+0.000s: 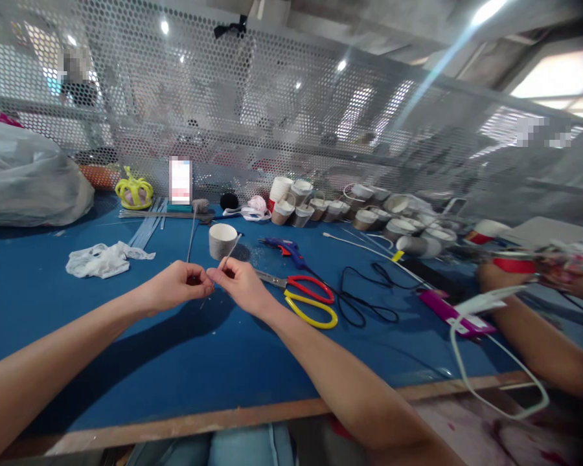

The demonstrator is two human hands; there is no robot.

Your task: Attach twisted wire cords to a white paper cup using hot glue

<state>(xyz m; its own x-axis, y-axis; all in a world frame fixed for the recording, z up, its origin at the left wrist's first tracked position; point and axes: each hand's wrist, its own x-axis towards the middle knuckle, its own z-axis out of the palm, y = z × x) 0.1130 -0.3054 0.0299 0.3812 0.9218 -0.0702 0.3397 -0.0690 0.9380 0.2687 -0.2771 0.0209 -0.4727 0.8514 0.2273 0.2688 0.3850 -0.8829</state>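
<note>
My left hand and my right hand meet above the blue table, both closed in a pinch. A thin pale strip sticks up from between my right thumb and fingers. My left fingertips pinch at its lower part, where the detail is too fine to make out well. Just behind my hands stands a small grey-white paper cup, upright and touched by neither hand. Scissors with one red and one yellow handle lie beside my right wrist. A blue glue gun rests behind them.
Several small cups line the back by the perforated metal screen. Crumpled white lace, a yellow woven crown shape and a plastic bag are leftward. At right are black cord, a purple power strip and a co-worker's arm.
</note>
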